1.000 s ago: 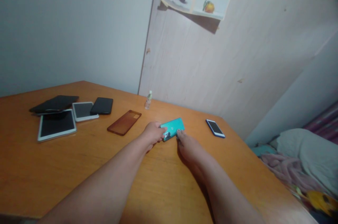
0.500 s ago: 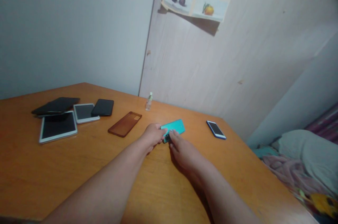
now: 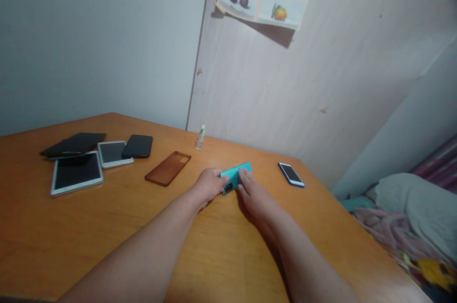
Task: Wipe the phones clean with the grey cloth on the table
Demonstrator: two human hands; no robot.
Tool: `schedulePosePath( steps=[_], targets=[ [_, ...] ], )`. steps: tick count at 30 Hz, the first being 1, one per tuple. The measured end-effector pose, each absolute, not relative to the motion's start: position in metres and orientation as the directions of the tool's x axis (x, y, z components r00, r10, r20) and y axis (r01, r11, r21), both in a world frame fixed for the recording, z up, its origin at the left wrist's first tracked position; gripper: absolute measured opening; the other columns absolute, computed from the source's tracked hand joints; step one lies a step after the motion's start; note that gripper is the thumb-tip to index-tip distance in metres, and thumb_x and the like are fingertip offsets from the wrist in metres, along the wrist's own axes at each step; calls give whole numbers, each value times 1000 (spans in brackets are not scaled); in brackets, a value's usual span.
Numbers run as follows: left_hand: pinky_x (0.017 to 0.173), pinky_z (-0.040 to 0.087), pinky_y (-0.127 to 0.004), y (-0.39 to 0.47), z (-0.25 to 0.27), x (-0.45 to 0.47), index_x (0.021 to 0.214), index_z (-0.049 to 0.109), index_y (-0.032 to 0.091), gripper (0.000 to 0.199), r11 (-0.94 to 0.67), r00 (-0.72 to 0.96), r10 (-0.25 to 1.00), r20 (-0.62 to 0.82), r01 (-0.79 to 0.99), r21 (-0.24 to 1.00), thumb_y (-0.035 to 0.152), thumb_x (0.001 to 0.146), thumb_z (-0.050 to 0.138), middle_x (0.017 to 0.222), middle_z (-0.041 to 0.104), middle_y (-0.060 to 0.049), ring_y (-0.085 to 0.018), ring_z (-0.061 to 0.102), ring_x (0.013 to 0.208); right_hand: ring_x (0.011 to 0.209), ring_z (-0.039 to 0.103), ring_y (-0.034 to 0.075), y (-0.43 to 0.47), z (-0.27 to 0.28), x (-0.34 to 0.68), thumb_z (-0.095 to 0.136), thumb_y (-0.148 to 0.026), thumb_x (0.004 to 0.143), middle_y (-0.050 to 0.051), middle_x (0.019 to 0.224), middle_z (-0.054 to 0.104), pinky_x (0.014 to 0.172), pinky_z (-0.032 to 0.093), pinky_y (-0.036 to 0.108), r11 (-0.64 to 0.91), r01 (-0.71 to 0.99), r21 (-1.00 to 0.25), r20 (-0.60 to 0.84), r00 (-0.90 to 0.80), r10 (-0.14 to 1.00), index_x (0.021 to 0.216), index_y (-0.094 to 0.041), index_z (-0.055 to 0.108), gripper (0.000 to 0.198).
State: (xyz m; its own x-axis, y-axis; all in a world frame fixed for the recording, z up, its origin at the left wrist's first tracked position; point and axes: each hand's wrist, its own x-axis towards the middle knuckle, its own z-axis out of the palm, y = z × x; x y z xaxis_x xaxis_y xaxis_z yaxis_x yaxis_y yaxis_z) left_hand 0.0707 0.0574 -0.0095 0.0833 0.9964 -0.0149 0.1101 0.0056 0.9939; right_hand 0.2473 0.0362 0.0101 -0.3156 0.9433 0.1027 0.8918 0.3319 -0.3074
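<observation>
A turquoise smartphone (image 3: 233, 171) is held tilted just above the table, its back with a dark camera block facing me. My left hand (image 3: 210, 183) grips its left end, thumb on the back and fingers behind. My right hand (image 3: 253, 193) rests its closed fingertips against the phone's back, right of the camera block. Whether something small is pinched under those fingertips is hidden. To the left of my hands lies a brown translucent phone case (image 3: 168, 168). Behind them stands a small clear bottle (image 3: 200, 138).
On the left of the wooden table (image 3: 117, 227) lie a white tablet (image 3: 77, 173), a smaller white tablet (image 3: 114, 154), a black device (image 3: 138, 146) and a dark flat case (image 3: 74, 145). A blue-edged phone (image 3: 291, 175) lies at right. Bedding (image 3: 414, 212) is beyond the right edge.
My right fingertips have slid rightward over the phone's back, uncovering more of the camera block. The phone has tilted up slightly. My left hand keeps its grip.
</observation>
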Motion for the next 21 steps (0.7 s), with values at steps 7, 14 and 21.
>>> schedulePosePath(
  steps=[7,14,21],
  targets=[
    [49,30,-20,58,-11,73,70,62,16,16,-70,95,994,56,150,986,29,77,66,54,50,5,-10,43,50,151,12,20,48,7,255,36,-33,99,12,164,16,123,17,39,364,867,-340,152,-331,931,157,-10,24,63],
    [48,27,-21,57,-10,73,66,60,17,14,-110,106,990,92,179,978,25,77,64,53,50,5,-11,44,51,149,22,26,55,9,267,36,-27,98,19,161,24,121,21,43,169,917,-361,143,-124,982,155,-3,25,63],
    [47,28,-20,62,-14,70,68,57,17,18,-41,42,999,35,151,988,28,81,63,51,49,5,-10,43,48,149,23,25,28,16,241,44,-26,95,14,162,22,119,26,42,341,887,-312,26,-351,936,157,-14,24,66]
  ],
)
